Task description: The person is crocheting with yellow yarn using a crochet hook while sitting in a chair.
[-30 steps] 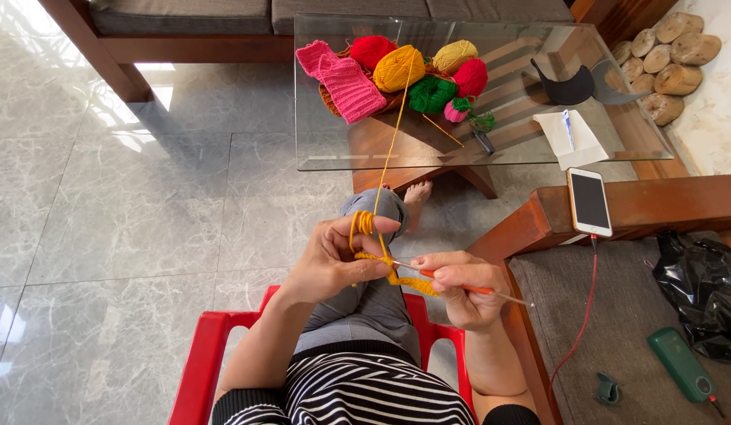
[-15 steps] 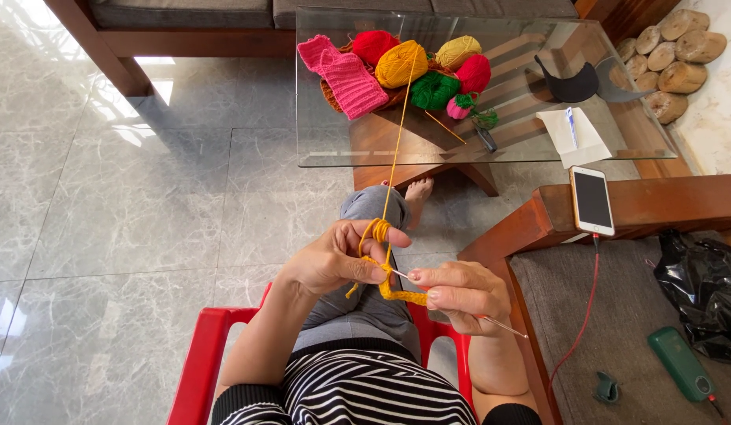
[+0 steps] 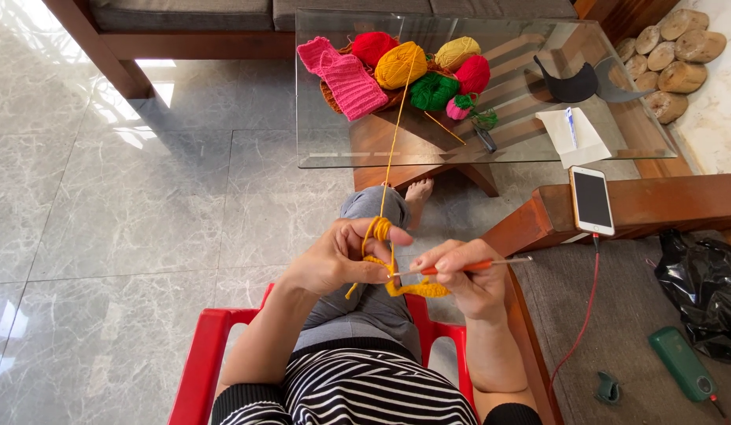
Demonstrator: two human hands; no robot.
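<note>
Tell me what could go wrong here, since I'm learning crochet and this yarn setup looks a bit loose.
The orange strand runs taut from the orange yarn ball over the glass table edge to the left hand; a tug might roll the ball off. The loops wound on the left fingers could tighten or tangle. The crochet hook in the right hand could slip out of the small orange piece.

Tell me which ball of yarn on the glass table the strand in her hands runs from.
The orange-yellow ball, beside the pink knitted piece. Its strand runs down to the left hand; the red, green and paler yellow balls have none.
</note>
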